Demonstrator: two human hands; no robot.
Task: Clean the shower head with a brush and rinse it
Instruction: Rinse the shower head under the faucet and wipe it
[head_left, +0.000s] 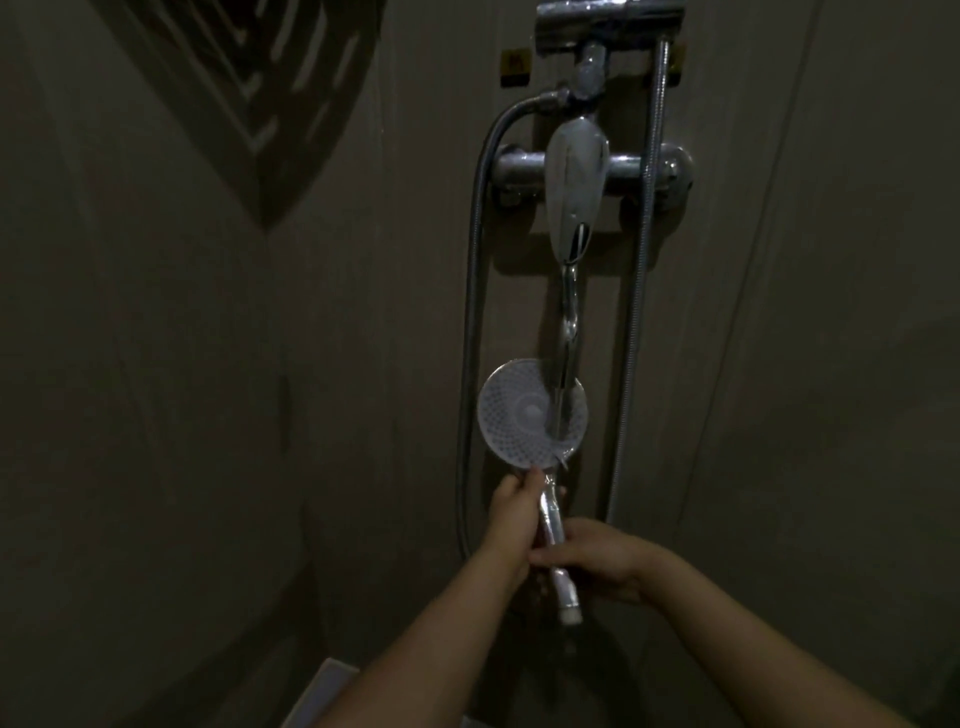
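A round shower head (524, 413) with a dotted white face points toward me, low on the wall under the chrome tap. A stream of water (569, 322) falls from the tap spout (574, 192) onto its face. My left hand (511, 512) grips the upper part of its chrome handle (551, 525) just below the head. Lower down, my right hand (597, 558) wraps the same handle. The handle's threaded end (570, 613) sticks out below my hands with no hose on it. No brush is in sight.
The chrome mixer body (592, 169) is fixed to the wall above. A metal hose (470, 322) loops down the left side, and a second one (641, 270) hangs on the right. A patterned dark corner shelf (260, 88) sits upper left. A pale ledge edge (319, 686) lies below.
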